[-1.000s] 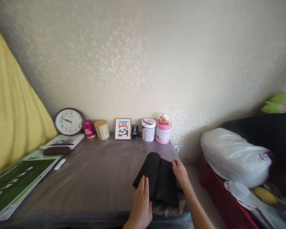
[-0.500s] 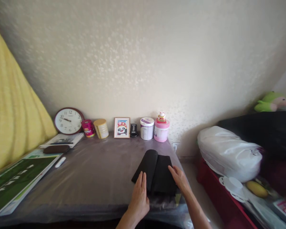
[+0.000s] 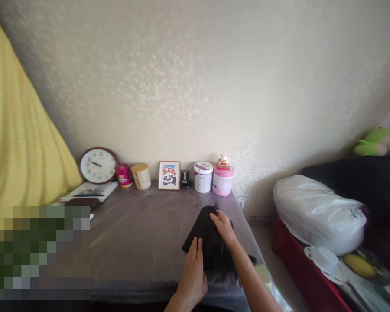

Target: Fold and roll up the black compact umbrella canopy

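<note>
A folded black cloth (image 3: 199, 224) lies near the right front corner of the table. Along its near left part my left hand (image 3: 193, 271) rests with fingers stretched out, pressing on the fabric. My right hand (image 3: 225, 228) reaches over the far part and grips the lifted right portion, its thumb and fingertips at the fold. My right wrist and forearm hide some of the cloth's right side. What exact kind of item the black cloth is cannot be told.
The covered table (image 3: 139, 238) carries a clock (image 3: 99, 167), a magenta can (image 3: 124, 177), a yellow-lidded can (image 3: 141, 177), a panda picture (image 3: 169, 177) and two tubs along the wall. Pixelation blurs the lower left. Right, a white bag (image 3: 318, 212) lies over a red box (image 3: 307, 264).
My right hand has moved left and away from me, bringing the cloth's right portion up and over toward the left. My left hand stays on the fabric. The view has shifted slightly.
</note>
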`<state>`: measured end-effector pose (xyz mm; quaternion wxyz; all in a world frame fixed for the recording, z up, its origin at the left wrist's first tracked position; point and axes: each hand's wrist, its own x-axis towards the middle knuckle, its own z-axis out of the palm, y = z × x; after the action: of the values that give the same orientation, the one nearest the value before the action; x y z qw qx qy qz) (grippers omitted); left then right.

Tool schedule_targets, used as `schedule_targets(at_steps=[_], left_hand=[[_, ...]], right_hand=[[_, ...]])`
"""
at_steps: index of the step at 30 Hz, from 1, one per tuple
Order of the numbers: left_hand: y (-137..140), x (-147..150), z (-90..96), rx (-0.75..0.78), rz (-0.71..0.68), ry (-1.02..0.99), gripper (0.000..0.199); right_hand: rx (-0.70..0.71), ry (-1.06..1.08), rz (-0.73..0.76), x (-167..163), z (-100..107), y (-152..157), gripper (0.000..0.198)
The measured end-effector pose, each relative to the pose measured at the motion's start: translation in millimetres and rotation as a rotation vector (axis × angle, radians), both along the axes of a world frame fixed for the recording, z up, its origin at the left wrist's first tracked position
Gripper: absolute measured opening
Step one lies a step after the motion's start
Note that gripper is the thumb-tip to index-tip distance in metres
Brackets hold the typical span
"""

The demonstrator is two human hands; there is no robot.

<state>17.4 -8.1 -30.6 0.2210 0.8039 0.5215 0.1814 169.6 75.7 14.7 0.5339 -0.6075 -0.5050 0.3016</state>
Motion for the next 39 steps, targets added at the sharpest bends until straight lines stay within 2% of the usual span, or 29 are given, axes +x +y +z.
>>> schedule_targets(at_steps=[7,14,17,22,24,29,32,35,37,39], left_hand=[[0.4,-0.4,2.3,0.029,-0.006,0.086,0.077],[0.5,-2.3,-6.4,0.088,0.048,0.074,0.069],[-0.2,-2.7,-4.8,0.102,0.053,0.071,0.069],[-2.0,-3.2,6.3,0.051,0.049,0.101,0.064],[-1.8,-3.7,6.4,0.056,0.047,0.096,0.064],[0.7,-10.7,-12.9,-0.003,0.051,0.143,0.061],[0.2,-18.7,-20.3,0.114,0.114,0.049,0.054],[-1.2,-21.9,-12.8,0.311,0.174,-0.059,0.041],[-0.9,-18.9,-3.8,0.363,0.126,-0.072,0.037],[0.8,-13.1,3.0,0.344,0.038,-0.040,0.040]], right_hand=[[-0.203,-0.304,0.003,-22.3,-15.3,22.8,0.039],[-0.252,-0.463,0.042,-32.3,-13.8,24.7,0.034],[-0.263,-0.514,0.050,-34.4,-11.1,23.5,0.033],[-0.266,-0.560,0.070,-35.9,-6.4,20.9,0.033],[-0.273,-0.542,0.125,-36.4,-5.5,20.2,0.031],[-0.261,-0.390,0.330,-36.4,-9.6,20.1,0.021],[-0.232,-0.383,0.344,-35.7,-11.8,19.8,0.020],[-0.217,-0.397,0.359,-35.7,-10.1,18.2,0.022],[-0.205,-0.436,0.376,-36.6,-7.7,16.0,0.023],[-0.176,-0.495,0.393,-37.8,-5.3,12.5,0.024]])
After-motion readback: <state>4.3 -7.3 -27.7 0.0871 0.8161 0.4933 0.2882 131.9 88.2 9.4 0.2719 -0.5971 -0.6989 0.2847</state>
